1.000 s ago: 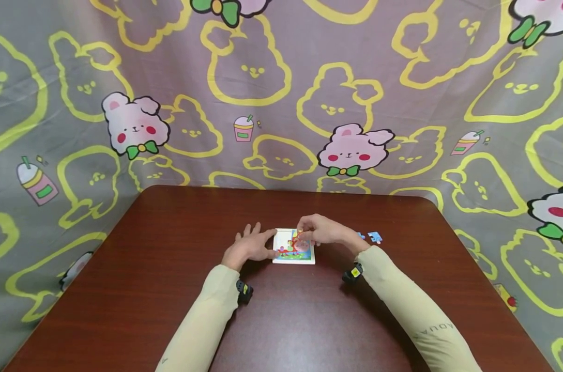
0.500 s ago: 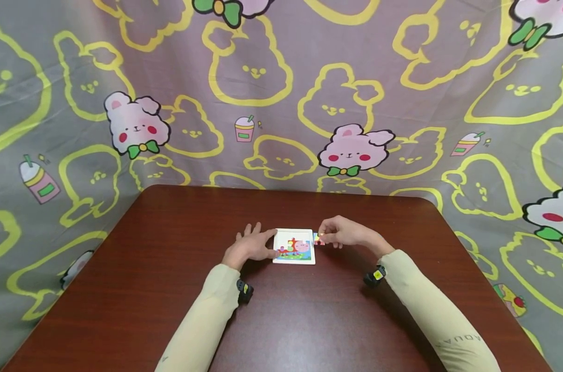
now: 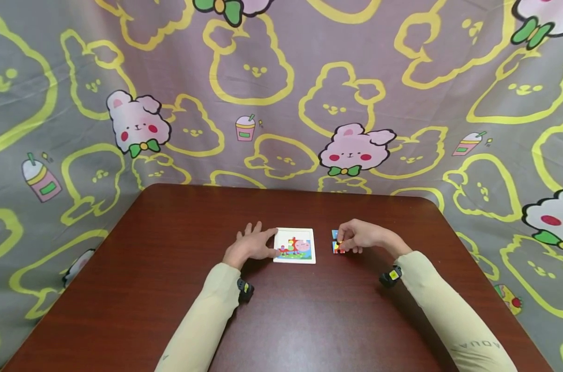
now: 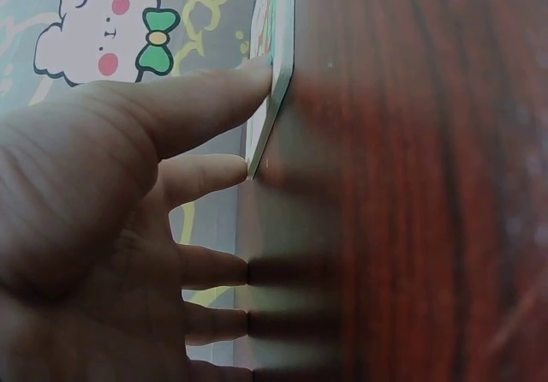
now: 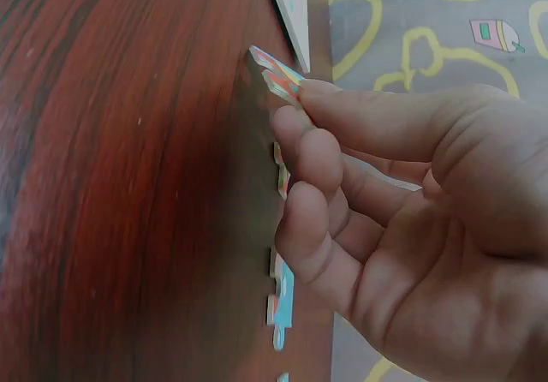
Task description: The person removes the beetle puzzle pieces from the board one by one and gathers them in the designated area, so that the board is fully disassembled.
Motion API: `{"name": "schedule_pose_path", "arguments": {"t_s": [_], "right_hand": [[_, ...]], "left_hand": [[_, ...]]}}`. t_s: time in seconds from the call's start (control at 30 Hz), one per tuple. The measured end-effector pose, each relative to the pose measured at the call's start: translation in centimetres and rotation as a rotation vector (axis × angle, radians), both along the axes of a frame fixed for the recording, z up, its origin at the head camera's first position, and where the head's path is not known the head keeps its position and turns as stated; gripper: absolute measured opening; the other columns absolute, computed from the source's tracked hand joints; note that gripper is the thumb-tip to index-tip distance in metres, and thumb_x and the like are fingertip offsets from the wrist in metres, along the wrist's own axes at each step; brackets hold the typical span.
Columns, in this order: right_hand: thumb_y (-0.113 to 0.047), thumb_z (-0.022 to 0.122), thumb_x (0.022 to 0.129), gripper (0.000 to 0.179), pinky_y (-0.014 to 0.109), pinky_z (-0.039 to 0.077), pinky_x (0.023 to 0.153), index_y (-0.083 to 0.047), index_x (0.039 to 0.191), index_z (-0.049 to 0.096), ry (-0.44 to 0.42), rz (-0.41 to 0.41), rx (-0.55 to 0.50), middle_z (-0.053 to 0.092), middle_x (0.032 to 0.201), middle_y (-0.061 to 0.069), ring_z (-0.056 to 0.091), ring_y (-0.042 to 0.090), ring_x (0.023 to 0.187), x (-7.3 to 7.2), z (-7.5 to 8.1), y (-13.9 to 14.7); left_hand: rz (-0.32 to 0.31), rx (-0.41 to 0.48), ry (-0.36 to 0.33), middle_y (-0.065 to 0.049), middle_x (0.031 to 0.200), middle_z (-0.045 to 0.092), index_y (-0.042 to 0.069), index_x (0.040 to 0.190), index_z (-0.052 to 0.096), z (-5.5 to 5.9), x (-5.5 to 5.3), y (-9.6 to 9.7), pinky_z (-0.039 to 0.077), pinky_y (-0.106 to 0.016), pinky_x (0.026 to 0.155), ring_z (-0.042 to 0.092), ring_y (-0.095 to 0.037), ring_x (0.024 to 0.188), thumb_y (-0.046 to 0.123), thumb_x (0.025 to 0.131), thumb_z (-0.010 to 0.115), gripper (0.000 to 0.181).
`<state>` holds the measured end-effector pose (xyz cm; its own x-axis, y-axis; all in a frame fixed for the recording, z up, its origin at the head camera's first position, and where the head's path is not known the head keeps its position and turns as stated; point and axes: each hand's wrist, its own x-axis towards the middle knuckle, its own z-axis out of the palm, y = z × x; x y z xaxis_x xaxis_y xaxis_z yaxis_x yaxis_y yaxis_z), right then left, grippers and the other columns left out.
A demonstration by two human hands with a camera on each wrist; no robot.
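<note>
A white puzzle tray (image 3: pixel 294 261) lies mid-table, its lower part filled with a colourful picture with a pink pig face (image 3: pixel 302 246) and its upper part bare white. My left hand (image 3: pixel 250 245) rests at the tray's left side, fingers spread and straight. In the left wrist view the thumb (image 4: pixel 231 91) lies on the tray's rim and the index fingertip is at its corner. To the right of the tray, my right hand (image 3: pixel 361 235) pinches a red, yellow and blue jigsaw piece (image 5: pixel 281 82) between thumb and fingers, low over the table.
A blue jigsaw piece (image 3: pixel 335 234) lies just behind the held one. In the right wrist view, further pieces (image 5: pixel 282 288) lie on the table under the right hand. The brown table (image 3: pixel 281 315) ends at a patterned cloth (image 3: pixel 281 119) hanging behind.
My right hand has lifted the jigsaw piece from the tray's upper right and carried it right, down beside the loose pieces. The left hand has stayed at the tray.
</note>
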<state>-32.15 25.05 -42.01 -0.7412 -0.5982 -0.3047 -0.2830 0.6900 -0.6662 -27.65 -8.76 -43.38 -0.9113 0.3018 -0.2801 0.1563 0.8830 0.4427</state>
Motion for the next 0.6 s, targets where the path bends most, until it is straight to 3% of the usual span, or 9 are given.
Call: {"name": "schedule_pose_path", "arguments": {"t_s": [0.37,0.6], "right_hand": [[-0.015,0.072,0.089,0.011,0.030,0.050,0.050,-0.007,0.092,0.064,-0.009,-0.018,0.042,0.069,0.075,0.006,0.056,0.016,0.055,-0.32,-0.72,0.80],[-0.011,0.071,0.089,0.011,0.030,0.049,0.050,-0.006,0.091,0.061,0.023,-0.009,0.071,0.067,0.073,0.005,0.054,0.015,0.055,-0.17,-0.39,0.23]], "left_hand": [[0.011,-0.003,-0.004,-0.021,0.164,0.007,0.027,0.155,0.032,0.10,-0.01,0.15,0.004,-0.065,0.119,-0.003,-0.046,0.151,0.042,0.092,0.065,0.072],[0.018,0.004,-0.012,-0.021,0.164,0.007,0.027,0.154,0.033,0.23,-0.01,0.20,0.004,-0.065,0.119,-0.003,-0.046,0.151,0.042,0.092,0.065,0.071]]}}
